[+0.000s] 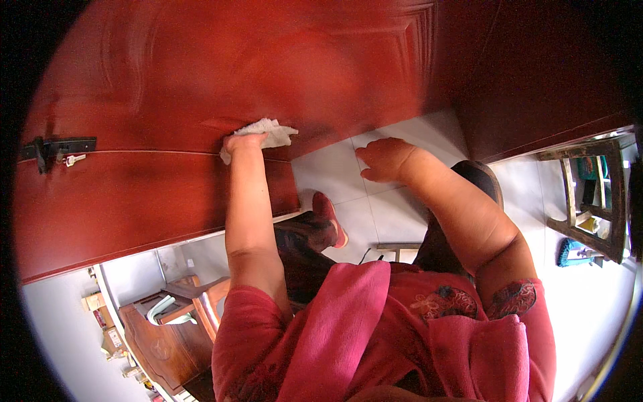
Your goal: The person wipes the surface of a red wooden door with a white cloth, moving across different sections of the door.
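My left hand (245,142) presses a whitish cloth (273,132) against a red panelled door (301,65). The cloth lies bunched under the palm, close to a seam that runs along the door, and its crumpled end sticks out past the fingers. Part of the cloth is hidden by the hand. My right hand (386,159) hangs above the tiled floor, apart from the door, with nothing in it and its thumb away from the loosely bent fingers. At the left, a black door handle (42,151) sits on its plate, and keys (75,160) hang beside it.
A dark red panel (532,80) rises on the right. Beyond my right arm stand a round dark seat (479,181) and a worn wooden frame (572,201). Carved wooden furniture (166,341) is at lower left. My foot in a red shoe (330,219) rests on pale tiles (331,176).
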Tool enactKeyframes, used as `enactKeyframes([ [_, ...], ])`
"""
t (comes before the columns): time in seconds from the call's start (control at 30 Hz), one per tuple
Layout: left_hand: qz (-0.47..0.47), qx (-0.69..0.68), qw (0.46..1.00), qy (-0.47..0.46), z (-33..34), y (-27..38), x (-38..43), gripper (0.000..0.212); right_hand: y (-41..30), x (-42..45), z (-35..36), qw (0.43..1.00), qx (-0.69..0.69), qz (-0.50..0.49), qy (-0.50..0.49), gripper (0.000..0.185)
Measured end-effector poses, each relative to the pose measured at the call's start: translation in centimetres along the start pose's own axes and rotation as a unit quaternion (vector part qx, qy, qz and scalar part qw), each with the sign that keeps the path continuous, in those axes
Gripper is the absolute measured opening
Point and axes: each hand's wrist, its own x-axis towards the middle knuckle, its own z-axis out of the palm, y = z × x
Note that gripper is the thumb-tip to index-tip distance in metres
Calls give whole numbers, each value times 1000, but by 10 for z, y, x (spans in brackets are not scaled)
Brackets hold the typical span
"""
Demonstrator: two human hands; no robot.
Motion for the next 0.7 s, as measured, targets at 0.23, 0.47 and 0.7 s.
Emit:
enactKeyframes([
  [0.23, 64, 22, 994, -85, 52, 41, -73, 71, 1, 2, 0, 1000, -20, 7, -15, 34],
  [0.47, 199, 68, 976, -54, 58, 14, -94, 70, -3, 4, 0, 1000, -17, 8, -5, 32],
  [0.7, 37, 20, 999, 1, 6, -57, 11, 68, -6, 6, 9, 1000, -10, -9, 2, 33],
])
